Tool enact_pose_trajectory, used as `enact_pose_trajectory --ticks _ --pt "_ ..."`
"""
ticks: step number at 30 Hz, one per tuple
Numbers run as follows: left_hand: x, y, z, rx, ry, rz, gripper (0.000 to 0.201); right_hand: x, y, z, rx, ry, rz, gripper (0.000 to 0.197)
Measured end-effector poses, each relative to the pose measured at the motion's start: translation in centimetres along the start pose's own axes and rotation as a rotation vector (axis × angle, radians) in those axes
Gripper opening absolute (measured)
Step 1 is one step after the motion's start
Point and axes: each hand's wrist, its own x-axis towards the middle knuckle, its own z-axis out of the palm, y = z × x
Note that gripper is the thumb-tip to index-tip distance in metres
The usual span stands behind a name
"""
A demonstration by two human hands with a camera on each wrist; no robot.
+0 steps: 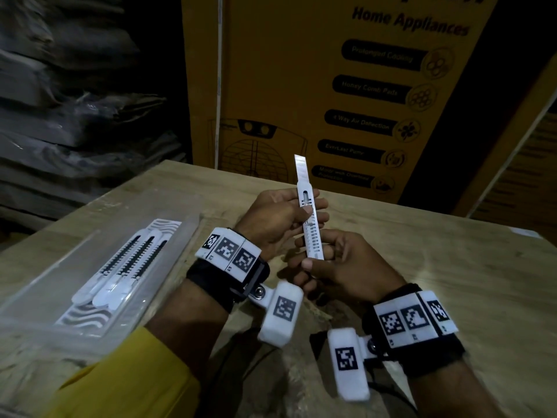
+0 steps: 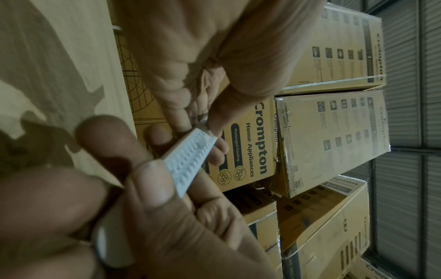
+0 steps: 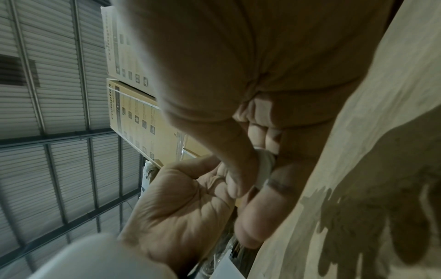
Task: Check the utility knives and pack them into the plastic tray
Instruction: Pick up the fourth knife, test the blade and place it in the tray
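I hold a white utility knife (image 1: pixel 310 224) upright over the wooden table, its blade (image 1: pixel 301 167) slid out at the top. My left hand (image 1: pixel 313 206) grips the upper body, thumb on the slider. My right hand (image 1: pixel 318 257) pinches the lower end. In the left wrist view the ridged knife body (image 2: pixel 190 160) runs between both hands. The right wrist view shows only the knife's end (image 3: pixel 264 166) under my fingers. A clear plastic tray (image 1: pixel 177 257) lies at the left, with three white knives (image 1: pixel 126 267) side by side in it.
A large yellow cardboard appliance box (image 1: pixel 331 86) stands at the table's far edge, with more boxes (image 2: pixel 329 141) stacked beyond. Dark stacked sacks (image 1: pixel 60 116) fill the left background. Bare table surface (image 1: pixel 452 282) lies to the right of my hands.
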Motion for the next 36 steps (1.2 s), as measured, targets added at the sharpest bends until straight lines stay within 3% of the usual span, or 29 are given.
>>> enact_pose_trajectory --ticks 9,14,18,22,36 --pt "0.3 -0.1 -0.2 0.009 -0.067 0.007 0.035 -0.2 -0.1 0.2 0.094 0.009 -0.027 0.027" --pt "0.5 -0.8 0.0 0.089 -0.045 0.001 0.024 0.3 -0.3 0.1 0.029 0.032 -0.070 0.024" --pt "0.5 -1.0 0.3 0.171 -0.015 0.018 0.026 0.3 -0.5 -0.6 0.056 -0.021 -0.042 0.028" --pt "0.2 -0.6 0.3 0.124 0.018 0.055 0.024 0.1 -0.3 -0.9 0.049 -0.047 -0.005 0.023" --pt "0.6 -0.7 -0.2 0.010 -0.019 -0.022 0.028 0.2 0.1 -0.1 -0.081 -0.015 -0.035 0.020"
